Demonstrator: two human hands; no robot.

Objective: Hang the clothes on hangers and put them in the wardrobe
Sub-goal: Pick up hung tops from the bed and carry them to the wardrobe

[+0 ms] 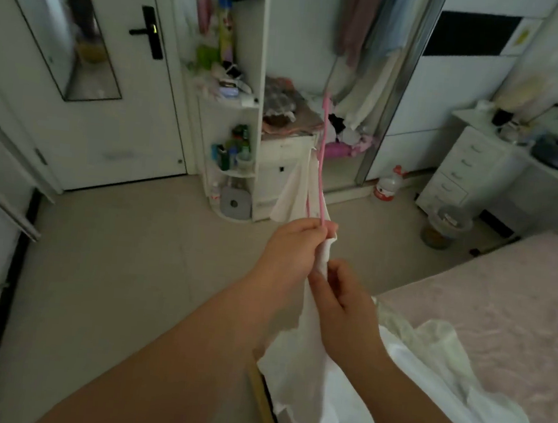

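Left hand (296, 243) pinches a pink hanger (322, 154) w/ a white garment (311, 361), fingers pressed together, mid-room. Right hand (340, 302), just nearer, grips the cloth, fingers curled round it. Garment trails near-right onto the bed (507, 301); open wardrobe (354, 48) stands far.

The tiled floor (122, 264) lies open from the near left up to the far closed door (120, 76), giving free passage there. Straight ahead, the wardrobe (321, 79) stands open between a corner shelf unit (233, 145) on its left and a sliding door (398, 86) on its right. Hanging clothes (370, 25) fill its upper right, and a heap of folded clothes (290, 113) crowds the lower shelf. The bed (499, 317) blocks the near right; a waste bin (446, 227) and a drawer unit (462, 167) stand beyond it.
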